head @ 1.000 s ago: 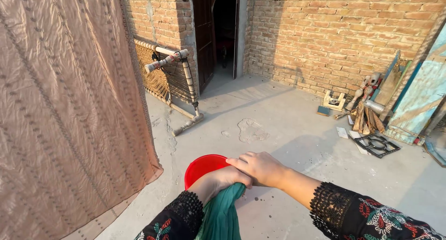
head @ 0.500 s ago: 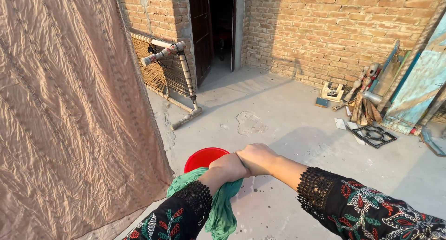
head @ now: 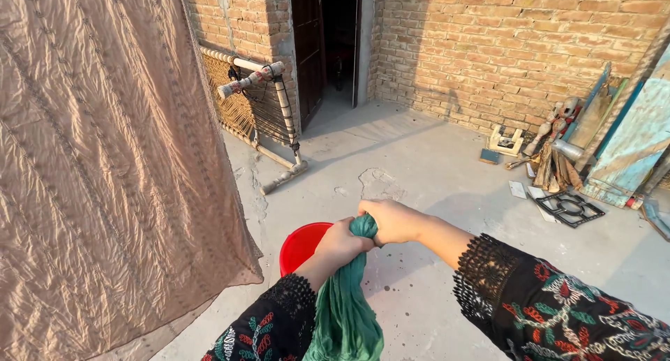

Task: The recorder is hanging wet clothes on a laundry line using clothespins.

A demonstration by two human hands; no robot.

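Note:
A green cloth (head: 345, 305) hangs bunched and twisted from both my hands, low in the middle of the head view. My left hand (head: 342, 244) grips it just below the top, and my right hand (head: 392, 220) is closed on its upper end. Both fists touch each other. A red bucket (head: 300, 247) stands on the concrete floor right behind and below my hands; my left arm hides part of it. Both my sleeves are black with lace cuffs and coloured embroidery.
A large beige embroidered cloth (head: 105, 172) hangs at the left. A woven cot (head: 255, 102) leans on the brick wall beside a dark doorway (head: 338, 47). Wooden pieces, a black stove grate (head: 569, 209) and a blue board (head: 635, 144) lie at the right.
My hands have risen and closed tightly together on the green cloth, which now hangs in a tighter twisted bundle. The view has shifted slightly.

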